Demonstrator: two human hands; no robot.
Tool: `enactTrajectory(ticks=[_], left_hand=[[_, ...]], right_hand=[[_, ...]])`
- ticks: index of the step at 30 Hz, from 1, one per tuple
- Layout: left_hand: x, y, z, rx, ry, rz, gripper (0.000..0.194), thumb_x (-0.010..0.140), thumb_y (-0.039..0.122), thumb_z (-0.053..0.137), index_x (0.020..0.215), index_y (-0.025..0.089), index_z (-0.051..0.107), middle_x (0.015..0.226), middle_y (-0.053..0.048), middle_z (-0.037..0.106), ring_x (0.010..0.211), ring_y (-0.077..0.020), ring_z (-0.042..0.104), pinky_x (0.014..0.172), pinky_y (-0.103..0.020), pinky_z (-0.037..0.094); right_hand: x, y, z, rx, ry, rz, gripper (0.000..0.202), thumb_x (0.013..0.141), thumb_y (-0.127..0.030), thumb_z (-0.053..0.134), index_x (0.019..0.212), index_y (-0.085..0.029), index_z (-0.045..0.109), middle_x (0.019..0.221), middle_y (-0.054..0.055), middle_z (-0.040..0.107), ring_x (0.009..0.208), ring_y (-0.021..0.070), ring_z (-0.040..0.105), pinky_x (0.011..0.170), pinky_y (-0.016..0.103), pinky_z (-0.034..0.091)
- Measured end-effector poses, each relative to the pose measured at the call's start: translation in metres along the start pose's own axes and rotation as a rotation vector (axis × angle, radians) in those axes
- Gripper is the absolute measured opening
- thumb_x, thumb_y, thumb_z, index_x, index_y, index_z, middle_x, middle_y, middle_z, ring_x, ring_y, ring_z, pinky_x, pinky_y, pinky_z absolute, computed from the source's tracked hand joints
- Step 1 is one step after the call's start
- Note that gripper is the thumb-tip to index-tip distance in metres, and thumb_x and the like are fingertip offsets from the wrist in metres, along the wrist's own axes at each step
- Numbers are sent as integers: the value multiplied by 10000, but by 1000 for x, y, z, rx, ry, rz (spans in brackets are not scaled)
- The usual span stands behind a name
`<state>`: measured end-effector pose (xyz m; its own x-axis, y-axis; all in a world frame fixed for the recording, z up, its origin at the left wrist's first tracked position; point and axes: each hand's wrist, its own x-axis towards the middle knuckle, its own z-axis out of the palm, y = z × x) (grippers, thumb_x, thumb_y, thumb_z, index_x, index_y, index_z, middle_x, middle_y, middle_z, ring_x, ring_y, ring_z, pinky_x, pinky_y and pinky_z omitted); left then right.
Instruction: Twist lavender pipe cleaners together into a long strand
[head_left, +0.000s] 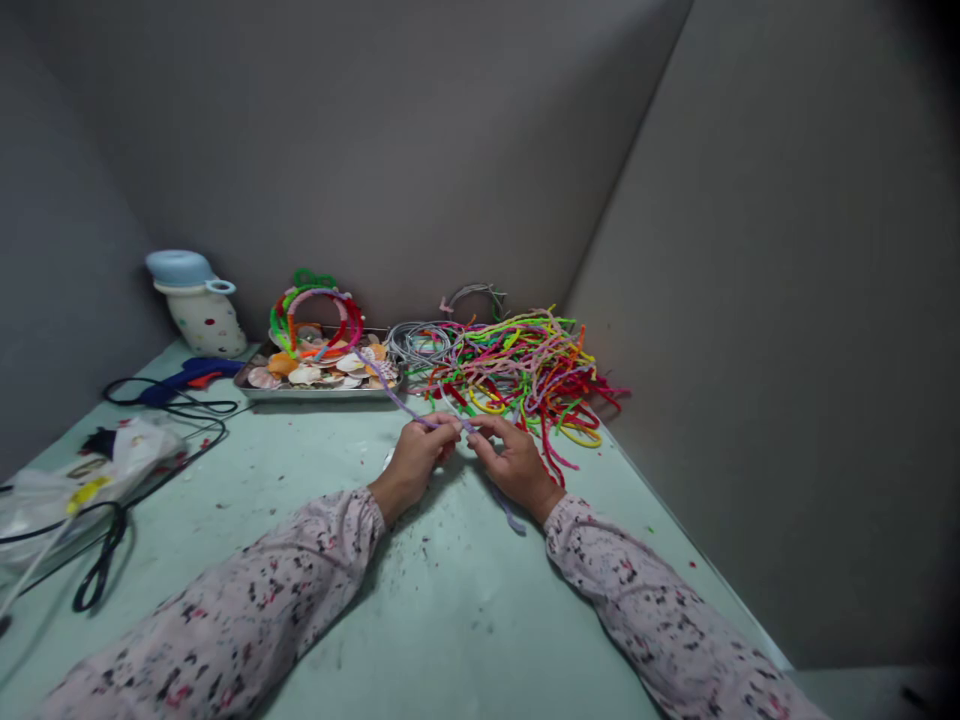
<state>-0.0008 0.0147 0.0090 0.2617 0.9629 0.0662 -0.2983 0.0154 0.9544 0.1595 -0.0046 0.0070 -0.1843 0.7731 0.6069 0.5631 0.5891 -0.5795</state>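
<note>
A purple pipe cleaner (391, 389) is pinched between the fingers of my left hand (416, 458) and my right hand (516, 462), which almost meet over the table. One length of it runs up and left from my left hand toward the shell tray. Its other end hangs below my right hand and curls near the tabletop. Between the two hands a thin grey wire seems to lie along the purple strand, though the fingers hide part of it. Just beyond my right hand lies a tangled heap of coloured pipe cleaners (525, 365).
A metal tray (330, 394) of seashells stands at the back, with colourful wrapped rings (319, 320) on it. Coiled grey wire (421, 343) sits beside it. Leftward are a lidded bottle (202, 310), a blue glue gun (191, 374), black cables and a plastic bag (146, 450). Grey walls enclose the table.
</note>
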Motion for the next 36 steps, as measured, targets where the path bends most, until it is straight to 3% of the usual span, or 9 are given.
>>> enactTrajectory(ticks=[10,20,36], left_hand=[[0,1,0,6,4,14,190,722,285,634,634,150,535,521,44,419,469,-69,344,451,-218,247],[-1,4,2,-141,-7,-50,186,674,288,684,685,134,580,589,36,487,493,-59,394,465,-210,270],[-1,5,1,-88,-32,-51,149,703,267,644,694,131,584,590,33,477,499,-63,382,465,-211,255]], right_hand=[[0,-1,-1,-9,-9,-6,206,874,-275,562,1055,-209,632,1016,60,693,960,200,634,869,346,494],[1,-1,-1,7,-25,37,216,873,-264,555,1071,-211,625,1018,61,686,927,200,630,837,340,497],[0,-3,-3,-36,-51,33,119,880,-246,538,935,-191,628,854,38,671,812,179,613,747,297,464]])
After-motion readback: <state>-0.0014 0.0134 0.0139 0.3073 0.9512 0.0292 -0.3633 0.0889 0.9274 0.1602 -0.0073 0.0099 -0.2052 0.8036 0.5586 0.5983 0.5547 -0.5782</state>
